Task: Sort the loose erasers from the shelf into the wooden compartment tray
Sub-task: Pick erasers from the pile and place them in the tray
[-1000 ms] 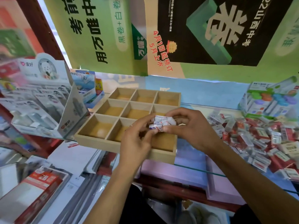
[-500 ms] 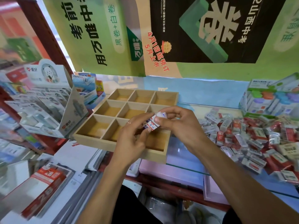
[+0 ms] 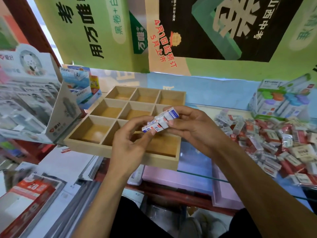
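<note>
Hovering over the wooden tray, left hand and right hand pinch stacked erasers between curled fingers

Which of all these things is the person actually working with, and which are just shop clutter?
In the job: wooden tray, erasers in both hands, left hand, right hand, loose eraser pile.

Just lying about: white display box, pastel-capped packs, hanging posters, red-and-white booklet.
</note>
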`<state>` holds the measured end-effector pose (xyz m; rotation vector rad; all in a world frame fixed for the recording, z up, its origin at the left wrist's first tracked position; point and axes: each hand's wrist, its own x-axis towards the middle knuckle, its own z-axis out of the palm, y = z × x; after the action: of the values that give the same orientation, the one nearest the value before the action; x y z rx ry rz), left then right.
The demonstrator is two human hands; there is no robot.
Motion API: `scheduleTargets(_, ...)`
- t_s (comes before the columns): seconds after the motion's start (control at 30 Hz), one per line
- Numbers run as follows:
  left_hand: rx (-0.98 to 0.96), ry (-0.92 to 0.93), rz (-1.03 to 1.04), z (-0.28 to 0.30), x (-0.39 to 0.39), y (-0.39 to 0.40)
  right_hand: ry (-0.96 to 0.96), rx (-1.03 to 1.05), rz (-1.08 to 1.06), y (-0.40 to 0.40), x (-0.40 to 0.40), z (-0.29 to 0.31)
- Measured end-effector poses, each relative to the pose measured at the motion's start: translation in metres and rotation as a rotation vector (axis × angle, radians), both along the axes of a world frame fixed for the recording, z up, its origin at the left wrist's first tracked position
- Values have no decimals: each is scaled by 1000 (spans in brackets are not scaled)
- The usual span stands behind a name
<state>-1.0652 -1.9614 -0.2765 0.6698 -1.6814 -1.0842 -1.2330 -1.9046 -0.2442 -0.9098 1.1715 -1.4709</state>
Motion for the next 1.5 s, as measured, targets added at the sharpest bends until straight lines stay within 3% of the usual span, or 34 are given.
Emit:
scheduleTargets(0.17,85,76,11,0,5,-2,12,-7,79,-3,2,1)
scheduleTargets(0.3,161,114,7,2,10,-3,114,-28,-99,-9,-2,0)
scheduleTargets(0.57,83,3,58,-2,-1,0,160,121,-181,-13,22,-16)
scheduleTargets(0.7,55,-32,76,-5,-2,-1,161,121,-73,-10,17,-16)
scheduleTargets(0.87,40,-3,56,-6,2,-2,351,84,-171,-4,5,-10)
scheduleTargets(1.03,-33,-43,7,-8,6,-2,931,-41,-254,-1,-6,-15)
scheduleTargets(1.13,-40,-56,-3,-11,6,-2,1160,-176,-237,-1,-3,-15)
scheduleTargets(1.37,19,-27,0,-17,6,-4,1362,-317,-165,-1,-2,-13)
scheduleTargets(1.5,-67,-71,67,-18,7,-5,1318,-291,-40,4,1,-18)
